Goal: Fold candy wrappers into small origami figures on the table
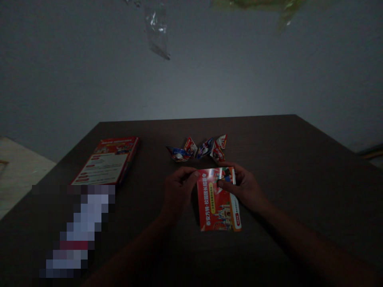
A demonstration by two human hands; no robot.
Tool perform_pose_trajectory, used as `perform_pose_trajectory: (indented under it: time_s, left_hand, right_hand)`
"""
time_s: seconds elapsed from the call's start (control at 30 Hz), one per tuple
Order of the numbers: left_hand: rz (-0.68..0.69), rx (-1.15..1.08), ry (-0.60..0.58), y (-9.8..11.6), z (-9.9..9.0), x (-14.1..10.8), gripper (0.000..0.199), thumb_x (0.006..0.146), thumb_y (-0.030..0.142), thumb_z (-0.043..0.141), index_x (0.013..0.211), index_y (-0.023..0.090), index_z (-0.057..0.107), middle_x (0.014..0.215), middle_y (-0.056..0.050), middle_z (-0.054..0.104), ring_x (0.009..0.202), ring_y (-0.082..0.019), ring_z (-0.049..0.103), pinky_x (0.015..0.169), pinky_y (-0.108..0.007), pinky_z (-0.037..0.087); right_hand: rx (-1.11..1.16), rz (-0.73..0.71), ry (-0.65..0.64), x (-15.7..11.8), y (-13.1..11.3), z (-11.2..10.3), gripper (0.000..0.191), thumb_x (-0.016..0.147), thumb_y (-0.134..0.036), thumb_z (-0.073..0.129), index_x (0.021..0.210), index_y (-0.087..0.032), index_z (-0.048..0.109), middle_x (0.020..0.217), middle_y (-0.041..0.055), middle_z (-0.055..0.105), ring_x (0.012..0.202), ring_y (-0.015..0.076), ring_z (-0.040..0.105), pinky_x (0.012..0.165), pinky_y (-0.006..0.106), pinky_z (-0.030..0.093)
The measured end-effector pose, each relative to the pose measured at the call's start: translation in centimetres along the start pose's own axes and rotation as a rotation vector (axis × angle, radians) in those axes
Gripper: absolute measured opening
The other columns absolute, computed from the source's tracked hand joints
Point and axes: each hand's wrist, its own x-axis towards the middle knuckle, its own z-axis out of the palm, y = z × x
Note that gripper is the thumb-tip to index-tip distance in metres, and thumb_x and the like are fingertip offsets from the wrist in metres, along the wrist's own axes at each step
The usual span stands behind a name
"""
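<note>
The red leaflet (214,203) is being held at the near middle of the worktop (149,215), its print running sideways. The right hand (247,187) is gripping it, thumb pressing on the printed face and fingers tucking behind the top edge, presumably to steady the sheet. The left hand (178,189) is pinching the top left corner, likely to hold that side level. I can't tell whether the lower edge is touching the worktop. Just beyond, folded paper pieces (205,148) are lying in a row, perhaps to leave the hands room. Off to the left, a stack of leaflets (106,161) is resting flat, probably for easy reach.
</note>
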Motion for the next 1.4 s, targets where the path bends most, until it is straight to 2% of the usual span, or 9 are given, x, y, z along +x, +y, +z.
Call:
perform_pose_trajectory:
  time_s: [0.23,0.47,0.63,0.77,0.87,1.03,1.4]
  left_hand:
    - [0.036,0.081,0.017,-0.3,0.1,0.2,0.015,0.074,0.031,0.064,0.077,0.016,0.067,0.072,-0.001,0.069,0.066,-0.014,0.062,0.057,-0.021,0.046]
    - [0.065,0.141,0.054,-0.7,0.1,0.6,0.02,0.077,0.035,0.06,0.079,0.016,0.065,0.075,-0.002,0.069,0.068,-0.015,0.064,0.058,-0.022,0.048]
    - [0.104,0.166,0.109,-0.8,0.5,0.5,0.021,0.081,0.036,0.056,0.082,0.016,0.061,0.073,-0.001,0.067,0.066,-0.014,0.063,0.057,-0.022,0.047]
    - [0.153,0.21,0.138,-0.6,1.0,0.4,0.02,0.083,0.036,0.053,0.083,0.017,0.06,0.074,-0.001,0.066,0.066,-0.014,0.063,0.057,-0.022,0.047]
    - [0.171,0.245,0.163,-0.6,1.2,0.3,0.02,0.084,0.036,0.052,0.085,0.017,0.059,0.074,-0.001,0.066,0.063,-0.013,0.062,0.056,-0.022,0.046]
    - [0.193,0.276,0.194,-0.7,1.3,0.4,0.019,0.085,0.035,0.051,0.087,0.018,0.059,0.074,0.0,0.064,0.062,-0.013,0.061,0.056,-0.022,0.046]
    - [0.219,0.268,0.179,-0.6,1.4,0.3,0.018,0.086,0.035,0.051,0.086,0.018,0.057,0.075,-0.001,0.063,0.064,-0.013,0.062,0.055,-0.022,0.047]
  right_hand:
    - [-0.01,0.005,0.002,0.1,0.0,-0.1,0.053,0.064,-0.027,0.077,0.111,-0.024,0.053,0.084,-0.0009,0.069,0.07,0.0162,0.066,0.064,0.031,0.053]
    - [0.0,0.082,-0.058,0.3,-0.1,-0.3,0.083,0.056,-0.019,0.082,0.127,-0.026,0.039,0.088,0.0021,0.07,0.075,0.0202,0.068,0.07,0.038,0.056]
    - [0.017,0.077,-0.131,0.4,0.5,-0.6,0.094,0.057,-0.017,0.082,0.134,-0.029,0.029,0.094,0.0043,0.07,0.079,0.0239,0.068,0.074,0.044,0.056]
    - [0.071,0.071,-0.131,0.3,0.9,-0.3,0.1,0.054,-0.014,0.083,0.135,-0.029,0.027,0.105,0.0065,0.066,0.087,0.0258,0.067,0.077,0.045,0.055]
    - [0.083,0.075,-0.135,0.2,0.9,0.1,0.094,0.053,-0.011,0.083,0.131,-0.027,0.032,0.106,0.0063,0.066,0.089,0.0255,0.066,0.077,0.042,0.055]
    - [0.061,0.045,-0.146,0.2,0.8,0.5,0.075,0.056,-0.013,0.081,0.119,-0.025,0.043,0.101,0.0041,0.066,0.086,0.0233,0.066,0.076,0.04,0.056]
    - [0.077,0.057,-0.132,0.2,0.6,0.4,0.075,0.056,-0.01,0.079,0.119,-0.024,0.041,0.104,0.0047,0.065,0.087,0.0225,0.066,0.078,0.041,0.055]
